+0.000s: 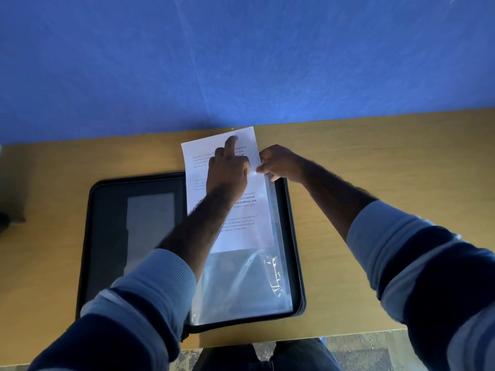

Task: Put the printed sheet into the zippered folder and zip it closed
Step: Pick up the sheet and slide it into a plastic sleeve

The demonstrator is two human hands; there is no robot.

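A black zippered folder [107, 236] lies open on the wooden table. Clear plastic sleeves [241, 285] fill its right half. The printed sheet [241, 223] sits partway inside the top sleeve, its upper part sticking out past the folder's far edge. My left hand [227, 170] lies flat on the sheet with fingers spread, pressing on it. My right hand [278, 163] pinches the sleeve's upper right corner beside the sheet's right edge.
The wooden table [375, 162] ends at a blue wall [241, 62] just behind the sheet. The folder's left half carries a grey inner pocket [150, 228]. A dark object [4, 220] shows at the left edge. The table's near edge runs close to my legs.
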